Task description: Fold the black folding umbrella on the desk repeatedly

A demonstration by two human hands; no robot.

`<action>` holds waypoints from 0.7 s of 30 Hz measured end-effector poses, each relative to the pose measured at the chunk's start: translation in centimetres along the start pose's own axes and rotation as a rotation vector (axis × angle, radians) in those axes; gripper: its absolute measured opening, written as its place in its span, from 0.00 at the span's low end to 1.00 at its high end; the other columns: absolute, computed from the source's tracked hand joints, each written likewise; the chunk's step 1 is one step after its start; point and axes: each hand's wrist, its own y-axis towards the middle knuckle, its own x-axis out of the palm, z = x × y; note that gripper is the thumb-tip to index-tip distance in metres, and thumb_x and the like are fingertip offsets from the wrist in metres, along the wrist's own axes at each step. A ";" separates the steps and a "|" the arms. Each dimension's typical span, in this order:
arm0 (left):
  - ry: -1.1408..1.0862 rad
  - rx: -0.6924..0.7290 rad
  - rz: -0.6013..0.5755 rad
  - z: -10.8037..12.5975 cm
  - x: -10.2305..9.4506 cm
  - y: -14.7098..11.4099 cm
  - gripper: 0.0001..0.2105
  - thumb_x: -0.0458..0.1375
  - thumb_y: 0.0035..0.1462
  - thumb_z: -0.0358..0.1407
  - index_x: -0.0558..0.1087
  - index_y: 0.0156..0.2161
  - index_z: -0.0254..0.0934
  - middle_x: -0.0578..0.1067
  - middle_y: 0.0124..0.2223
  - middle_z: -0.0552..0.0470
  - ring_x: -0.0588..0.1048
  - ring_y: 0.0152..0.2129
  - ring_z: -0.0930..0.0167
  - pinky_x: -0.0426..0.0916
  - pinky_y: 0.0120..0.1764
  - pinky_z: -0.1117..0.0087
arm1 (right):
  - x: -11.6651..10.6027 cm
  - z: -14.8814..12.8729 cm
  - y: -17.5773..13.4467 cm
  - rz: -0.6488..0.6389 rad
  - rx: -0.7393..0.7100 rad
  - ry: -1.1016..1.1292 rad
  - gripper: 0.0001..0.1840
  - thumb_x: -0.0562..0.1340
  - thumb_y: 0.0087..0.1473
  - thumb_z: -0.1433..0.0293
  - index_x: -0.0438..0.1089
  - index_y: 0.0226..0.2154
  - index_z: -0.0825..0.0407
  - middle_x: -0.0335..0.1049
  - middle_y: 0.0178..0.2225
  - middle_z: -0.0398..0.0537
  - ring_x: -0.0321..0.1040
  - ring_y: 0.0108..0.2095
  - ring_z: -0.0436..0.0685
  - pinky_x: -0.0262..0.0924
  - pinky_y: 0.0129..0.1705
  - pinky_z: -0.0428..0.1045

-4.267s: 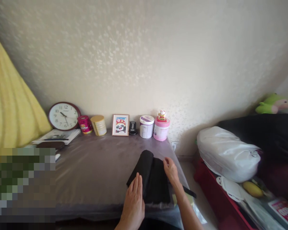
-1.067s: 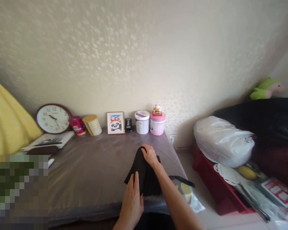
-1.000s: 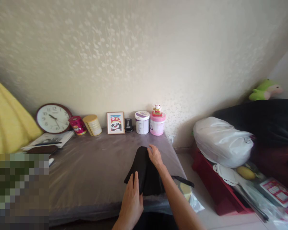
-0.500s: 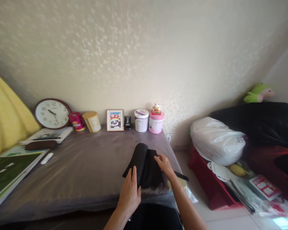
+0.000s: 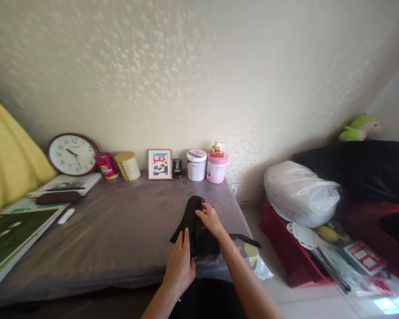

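A folded piece of black cloth [image 5: 191, 217] lies near the front right of the covered table, doubled over in layers. My left hand [image 5: 180, 261] holds its near left side, fingers stretched along the top and thumb by the lower edge. At the upper right fold, my right hand [image 5: 210, 219] pinches the cloth between thumb and fingers. A black strap [image 5: 248, 240] runs out to the right from behind my right forearm. The cloth's right part is partly covered by that forearm. What exact article it is I cannot tell.
On the grey-brown tabletop [image 5: 119, 230], a clock [image 5: 73, 155], tins, a framed panda picture [image 5: 160, 164] and tubs [image 5: 196, 165] line the wall. Books [image 5: 13, 248] lie left. A clear bag [image 5: 261, 268] hangs at the right corner; a red box [image 5: 279, 252] stands on the floor.
My right hand has moved left and up, carrying the right flap of the black cloth over toward the rolled left part. My left hand stays nearly in place.
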 end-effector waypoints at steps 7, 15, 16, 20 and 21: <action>-0.007 0.024 0.017 -0.1 0.1 0.0 0.37 0.47 0.45 0.21 0.41 0.61 0.26 0.48 0.64 0.35 0.50 0.61 0.61 0.55 0.57 0.62 | 2.2 -0.5 0.3 -0.012 -0.024 -0.048 0.23 0.57 0.49 0.71 0.61 0.49 0.57 0.67 0.28 0.43 0.63 0.18 0.48 0.60 0.14 0.43; -0.031 0.006 0.010 0.0 0.1 0.3 0.35 0.49 0.42 0.22 0.48 0.60 0.26 0.49 0.64 0.35 0.48 0.61 0.62 0.52 0.59 0.61 | 3.4 0.5 1.2 -0.028 -0.047 -0.119 0.21 0.57 0.50 0.70 0.59 0.49 0.55 0.71 0.29 0.45 0.63 0.14 0.46 0.59 0.14 0.42; -0.048 0.002 0.020 -0.1 0.2 0.3 0.36 0.49 0.42 0.22 0.48 0.60 0.27 0.50 0.64 0.36 0.49 0.61 0.62 0.53 0.59 0.60 | 3.5 0.5 1.3 -0.039 -0.037 -0.115 0.21 0.56 0.51 0.70 0.58 0.49 0.54 0.71 0.30 0.46 0.63 0.13 0.46 0.59 0.14 0.42; -0.101 -0.008 0.029 0.0 0.3 0.3 0.36 0.49 0.42 0.22 0.48 0.60 0.27 0.50 0.64 0.36 0.49 0.61 0.62 0.51 0.60 0.60 | 3.5 0.4 1.5 -0.064 -0.008 -0.094 0.23 0.57 0.50 0.70 0.57 0.50 0.54 0.72 0.32 0.48 0.64 0.13 0.47 0.60 0.13 0.42; -0.108 -0.014 0.023 0.0 0.2 0.3 0.36 0.49 0.41 0.22 0.49 0.60 0.26 0.50 0.64 0.37 0.48 0.61 0.62 0.51 0.60 0.60 | 3.5 0.4 1.5 -0.063 -0.004 -0.090 0.23 0.57 0.50 0.70 0.57 0.50 0.53 0.72 0.32 0.48 0.65 0.13 0.47 0.60 0.13 0.42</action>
